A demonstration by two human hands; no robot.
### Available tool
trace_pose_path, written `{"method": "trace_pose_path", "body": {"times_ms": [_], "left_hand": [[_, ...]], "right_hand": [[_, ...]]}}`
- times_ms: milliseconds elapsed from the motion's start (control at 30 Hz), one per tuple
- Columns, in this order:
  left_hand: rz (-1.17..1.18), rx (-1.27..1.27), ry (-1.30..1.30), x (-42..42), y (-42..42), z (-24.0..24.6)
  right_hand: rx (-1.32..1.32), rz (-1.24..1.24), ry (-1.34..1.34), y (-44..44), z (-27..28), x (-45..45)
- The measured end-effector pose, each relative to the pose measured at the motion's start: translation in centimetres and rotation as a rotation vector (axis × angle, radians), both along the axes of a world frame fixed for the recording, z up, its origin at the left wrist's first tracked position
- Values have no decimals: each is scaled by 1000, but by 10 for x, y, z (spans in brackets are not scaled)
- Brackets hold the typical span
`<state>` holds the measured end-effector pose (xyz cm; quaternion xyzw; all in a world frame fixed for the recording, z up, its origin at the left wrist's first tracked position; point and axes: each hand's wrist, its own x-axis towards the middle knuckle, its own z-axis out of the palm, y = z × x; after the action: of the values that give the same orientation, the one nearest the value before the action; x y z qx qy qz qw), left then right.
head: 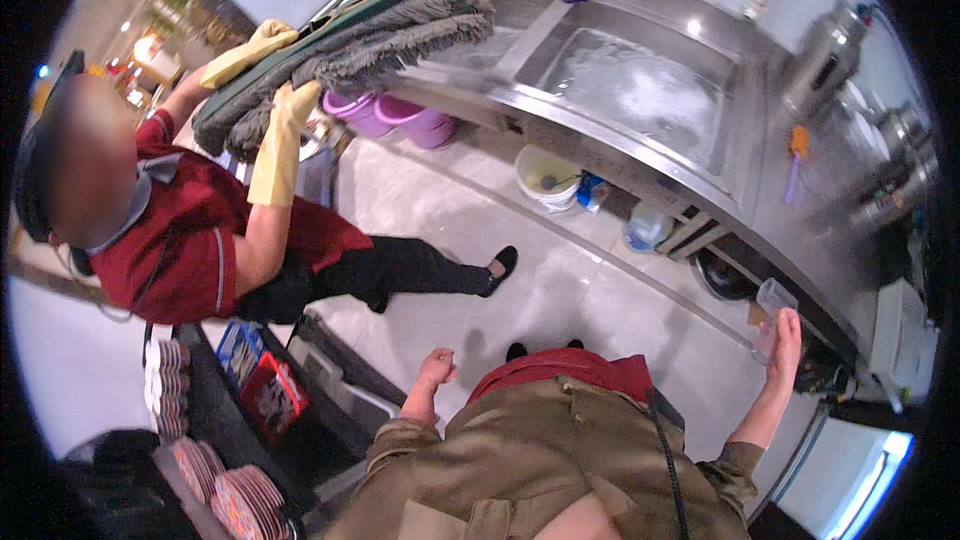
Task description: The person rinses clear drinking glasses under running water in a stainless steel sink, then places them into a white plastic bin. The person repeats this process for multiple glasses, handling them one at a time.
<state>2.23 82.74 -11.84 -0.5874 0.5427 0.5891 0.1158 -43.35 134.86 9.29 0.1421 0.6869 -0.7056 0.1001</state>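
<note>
My right hand (786, 341) grips a clear plastic container (775, 298), held out beside the counter's lower shelf. By my waist on the other side, my left hand (436, 369) hangs with its fingers curled in; nothing shows in it. Ahead of me stands a stainless steel sink (525, 94), its near basin holding foamy water (637, 82). A co-worker in yellow rubber gloves (281, 146) carries a stack of grey mop heads or fringed mats (352, 45) with dark green backing at the sink's left end.
Under the sink are purple buckets (420, 120), a white bucket (551, 180) with liquid and a clear tub (649, 225). An orange-headed brush (799, 141) and metal vessels (825, 52) sit on the counter. A dark cart (247, 405) with stacked plates (244, 502) stands at left.
</note>
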Motion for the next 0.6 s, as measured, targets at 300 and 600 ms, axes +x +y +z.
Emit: {"method": "trace_pose_path", "body": {"times_ms": [300, 600], "left_hand": [[-86, 21, -144, -6, -2, -4], [-109, 39, -91, -16, 6, 10]], "right_hand": [[-11, 23, -4, 3, 21, 24], [17, 62, 2, 21, 0, 23]]}}
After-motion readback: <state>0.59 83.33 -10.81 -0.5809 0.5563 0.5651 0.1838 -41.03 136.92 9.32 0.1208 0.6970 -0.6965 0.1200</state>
